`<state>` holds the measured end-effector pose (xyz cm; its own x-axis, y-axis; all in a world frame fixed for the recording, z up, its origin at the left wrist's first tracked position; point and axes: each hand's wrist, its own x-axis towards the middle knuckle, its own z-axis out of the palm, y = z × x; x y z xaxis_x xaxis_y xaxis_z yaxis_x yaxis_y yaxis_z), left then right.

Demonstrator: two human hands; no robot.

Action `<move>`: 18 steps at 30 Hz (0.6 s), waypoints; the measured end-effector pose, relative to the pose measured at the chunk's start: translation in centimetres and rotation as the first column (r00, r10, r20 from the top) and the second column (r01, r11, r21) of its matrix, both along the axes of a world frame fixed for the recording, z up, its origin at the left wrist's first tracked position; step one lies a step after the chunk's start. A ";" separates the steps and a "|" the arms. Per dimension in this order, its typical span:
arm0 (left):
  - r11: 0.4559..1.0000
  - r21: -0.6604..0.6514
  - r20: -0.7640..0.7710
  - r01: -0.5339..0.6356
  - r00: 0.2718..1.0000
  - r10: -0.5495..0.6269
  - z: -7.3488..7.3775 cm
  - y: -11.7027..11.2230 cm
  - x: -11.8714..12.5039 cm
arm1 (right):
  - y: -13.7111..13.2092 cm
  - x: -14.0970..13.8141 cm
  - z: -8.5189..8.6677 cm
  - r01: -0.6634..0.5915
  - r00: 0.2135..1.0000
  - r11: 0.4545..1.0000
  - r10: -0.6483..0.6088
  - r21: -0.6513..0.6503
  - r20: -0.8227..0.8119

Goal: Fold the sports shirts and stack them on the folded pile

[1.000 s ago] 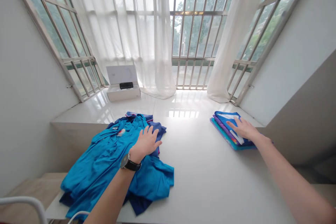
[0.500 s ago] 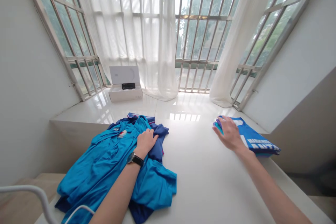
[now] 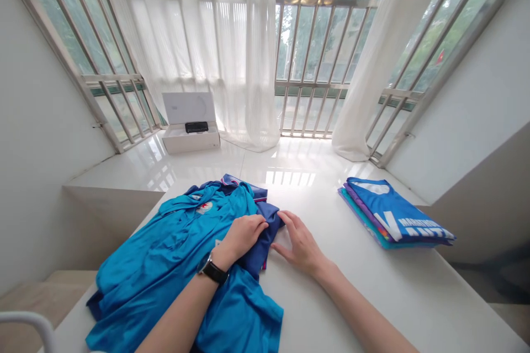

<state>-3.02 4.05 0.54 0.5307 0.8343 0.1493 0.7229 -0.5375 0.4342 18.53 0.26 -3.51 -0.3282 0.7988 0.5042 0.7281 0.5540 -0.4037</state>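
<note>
A teal shirt [image 3: 165,265] with a small red-and-white chest emblem lies rumpled at the left, on top of a navy shirt [image 3: 255,253] whose collar and sleeve show past its edge. My left hand [image 3: 244,237], with a black-strapped watch on its wrist, has its fingers curled on the teal shirt's right edge, beside the navy sleeve. Across from it, my right hand [image 3: 298,242] has thumb and fingers apart, its fingertips at the sleeve's outer edge. At the right sits a folded stack of shirts [image 3: 389,212], a blue one with white lettering on top.
The white tabletop [image 3: 327,309] runs up to a window ledge. On that ledge stands an open white box [image 3: 191,140] with a black device [image 3: 196,127] in it. White curtains [image 3: 256,66] hang before the barred window. A white tube [image 3: 35,322] curves in at the lower left.
My right hand has left the folded stack and come across to the navy sleeve. The teal and navy shirts have shifted a little to the right along with my left hand.
</note>
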 end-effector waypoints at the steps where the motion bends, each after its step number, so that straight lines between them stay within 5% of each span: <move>1: 0.999 -0.013 0.008 0.040 0.999 -0.040 -0.2 -0.3 0.2 | 0.0 0.1 0.0 0.008 1.000 1.000 -0.008 -0.004 0.004; 7: 0.993 0.064 -0.005 0.102 0.995 -0.101 -0.8 -0.1 -0.5 | 0.4 0.7 -0.4 0.012 0.999 0.998 -0.010 -0.062 0.034; 18: 0.972 0.121 -0.179 -0.200 0.959 0.220 -1.1 4.2 -5.6 | -0.4 1.0 0.2 0.007 0.996 0.997 -0.001 -0.074 0.084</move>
<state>-8.61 8.21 -0.55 0.3718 0.9158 0.1517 0.8879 -0.3985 0.2298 19.53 -0.10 -3.35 -0.3634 0.8344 0.4145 0.7633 0.5217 -0.3811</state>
